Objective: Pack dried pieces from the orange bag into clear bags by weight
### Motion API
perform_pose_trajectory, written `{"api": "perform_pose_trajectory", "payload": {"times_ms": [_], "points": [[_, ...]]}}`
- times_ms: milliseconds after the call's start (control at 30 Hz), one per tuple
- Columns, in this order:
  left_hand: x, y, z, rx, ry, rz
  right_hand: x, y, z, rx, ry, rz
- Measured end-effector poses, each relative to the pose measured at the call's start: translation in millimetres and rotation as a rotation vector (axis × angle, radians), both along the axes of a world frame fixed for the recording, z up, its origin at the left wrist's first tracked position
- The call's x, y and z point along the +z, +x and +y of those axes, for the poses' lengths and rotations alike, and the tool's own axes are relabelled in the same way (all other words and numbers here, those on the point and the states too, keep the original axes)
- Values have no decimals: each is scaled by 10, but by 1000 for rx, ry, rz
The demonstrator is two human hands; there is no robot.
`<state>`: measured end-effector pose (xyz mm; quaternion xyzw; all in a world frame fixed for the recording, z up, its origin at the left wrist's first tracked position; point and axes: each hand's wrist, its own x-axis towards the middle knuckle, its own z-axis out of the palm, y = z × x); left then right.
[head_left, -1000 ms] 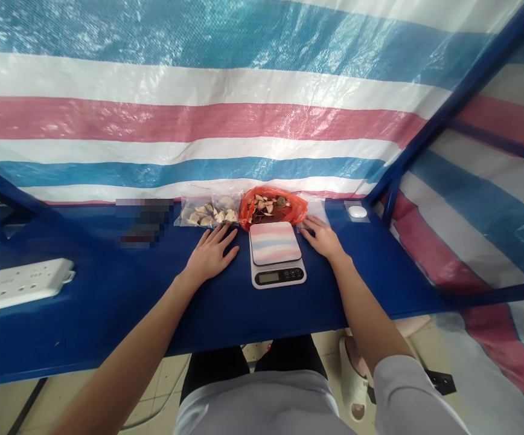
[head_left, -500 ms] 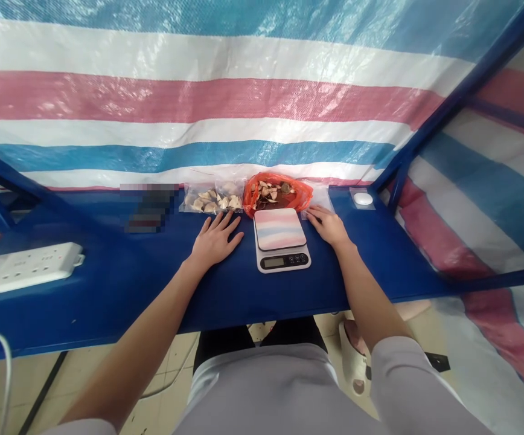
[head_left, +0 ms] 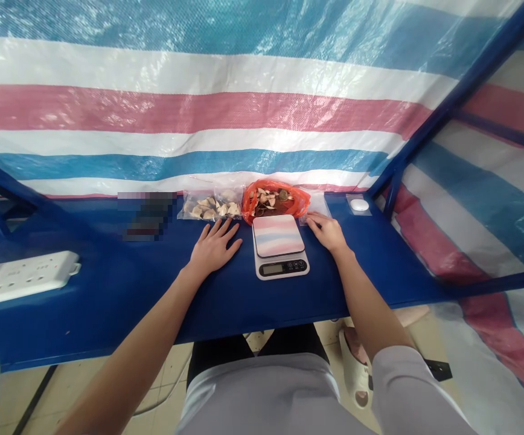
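My left hand (head_left: 211, 248) lies flat on the blue table (head_left: 244, 308), fingers spread and holding nothing. Just beyond its fingertips are clear plastic bags of pale dried slices (head_left: 210, 209). A digital kitchen scale (head_left: 279, 235) sits between my hands, its striped platform bare and its display showing no readable figure. Behind the scale, an open red plastic bag (head_left: 305, 204) holds dried pale and brown pieces (head_left: 266, 199). My right hand (head_left: 328, 232) rests palm down to the scale's right, fingers loosely extended, their tips at the near edge of a clear plastic bag (head_left: 323, 205).
A white round-ended object in a small clear bag (head_left: 358, 205) lies at the right. On the left are a blurred dark object (head_left: 153, 214) and a white power strip (head_left: 31, 275). Blue frame bars (head_left: 400, 169) and striped sheeting (head_left: 189, 109) enclose the table.
The view has tilted up slightly, so the table sits lower in the picture. My right hand's fingers have drawn in a little at the clear bag; my left hand stays in place.
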<state>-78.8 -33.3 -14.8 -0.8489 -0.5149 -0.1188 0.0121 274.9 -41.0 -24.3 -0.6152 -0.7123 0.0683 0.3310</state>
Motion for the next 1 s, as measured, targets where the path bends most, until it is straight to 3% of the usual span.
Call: {"api": "perform_pose_trajectory", "payload": {"times_ms": [267,500,667,833,1000], "points": [[17,-9,1,1,14,-63,62,14,-30,-155,178,177],[-32,-59,66,-98,47,-292,459,-51,-117,-204,162,374],[146,16,52,-141,1,-521,744,-194,-146,-85,128,532],[454,297,69,-161,-214,-838,887,-473,-92,-10,111,817],[649,651,118,-82,-645,-1219,915,-822,2,120,92,1170]]}}
